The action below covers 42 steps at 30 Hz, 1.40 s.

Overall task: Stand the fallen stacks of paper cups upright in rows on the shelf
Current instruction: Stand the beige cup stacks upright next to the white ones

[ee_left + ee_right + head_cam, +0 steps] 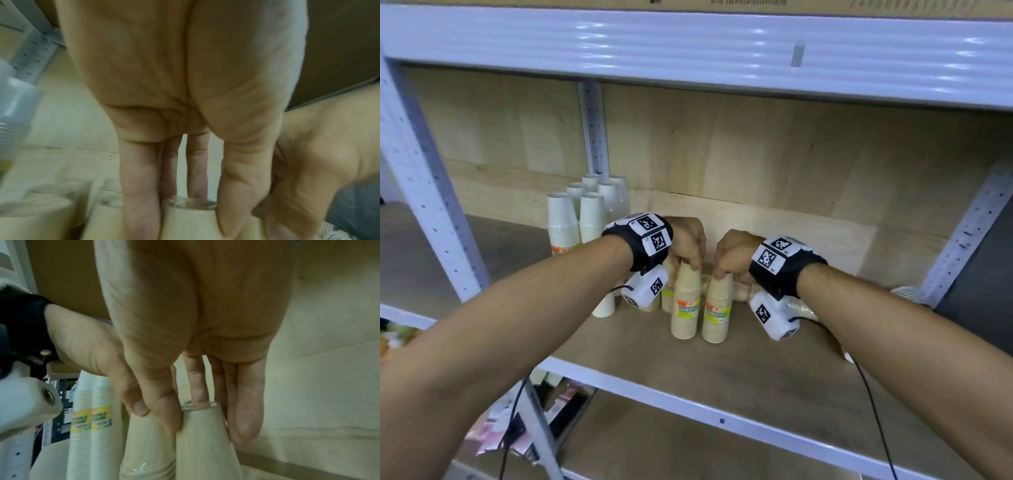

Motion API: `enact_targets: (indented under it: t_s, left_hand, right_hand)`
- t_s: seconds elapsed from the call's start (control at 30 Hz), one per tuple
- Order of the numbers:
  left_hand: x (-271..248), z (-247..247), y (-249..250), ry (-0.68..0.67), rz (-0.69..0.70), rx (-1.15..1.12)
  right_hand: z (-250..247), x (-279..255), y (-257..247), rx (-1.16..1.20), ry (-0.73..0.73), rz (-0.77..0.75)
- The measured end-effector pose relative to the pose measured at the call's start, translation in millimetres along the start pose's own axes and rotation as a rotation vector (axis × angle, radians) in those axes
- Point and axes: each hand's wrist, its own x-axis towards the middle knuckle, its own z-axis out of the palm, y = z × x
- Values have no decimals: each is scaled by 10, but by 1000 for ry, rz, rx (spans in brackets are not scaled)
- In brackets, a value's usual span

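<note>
Two wrapped beige cup stacks stand upright side by side mid-shelf. My left hand (690, 264) grips the top of the left stack (686, 308), its fingers (141, 194) curled down around the stack's top (189, 217). My right hand (724, 272) grips the top of the right stack (717, 311); its fingers (244, 410) wrap that stack (203, 447), with the left stack (148, 451) beside it. Several beige stacks (743, 291) lie on their sides behind and right of my right wrist, partly hidden.
Several white cup stacks (578, 219) stand upright in rows at the back left. Another white stack (604, 306) stands under my left wrist. A striped stack (907, 294) lies at the far right by the post. The wooden shelf board (756, 377) ends in a white front rail.
</note>
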Motion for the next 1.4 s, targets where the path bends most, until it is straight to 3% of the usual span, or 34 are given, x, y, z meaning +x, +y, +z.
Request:
enact_targets:
  t_s: [0.23,0.63,1.03,1.4]
  left_hand:
    - [-234,-82,-441,55,-96,-18]
    - [-325,-57,-835,128,-135,-59]
    - [-304,-199,-786,179,-135,14]
    - [2,-339,-290,270,0,-12]
  right_hand:
    - [125,93,-394,45,-6,-112]
    - [301,216,-711,65,17,-212]
    - [147,212,-673,73,40,-222]
    - [-280,157,-92,31,148,-58]
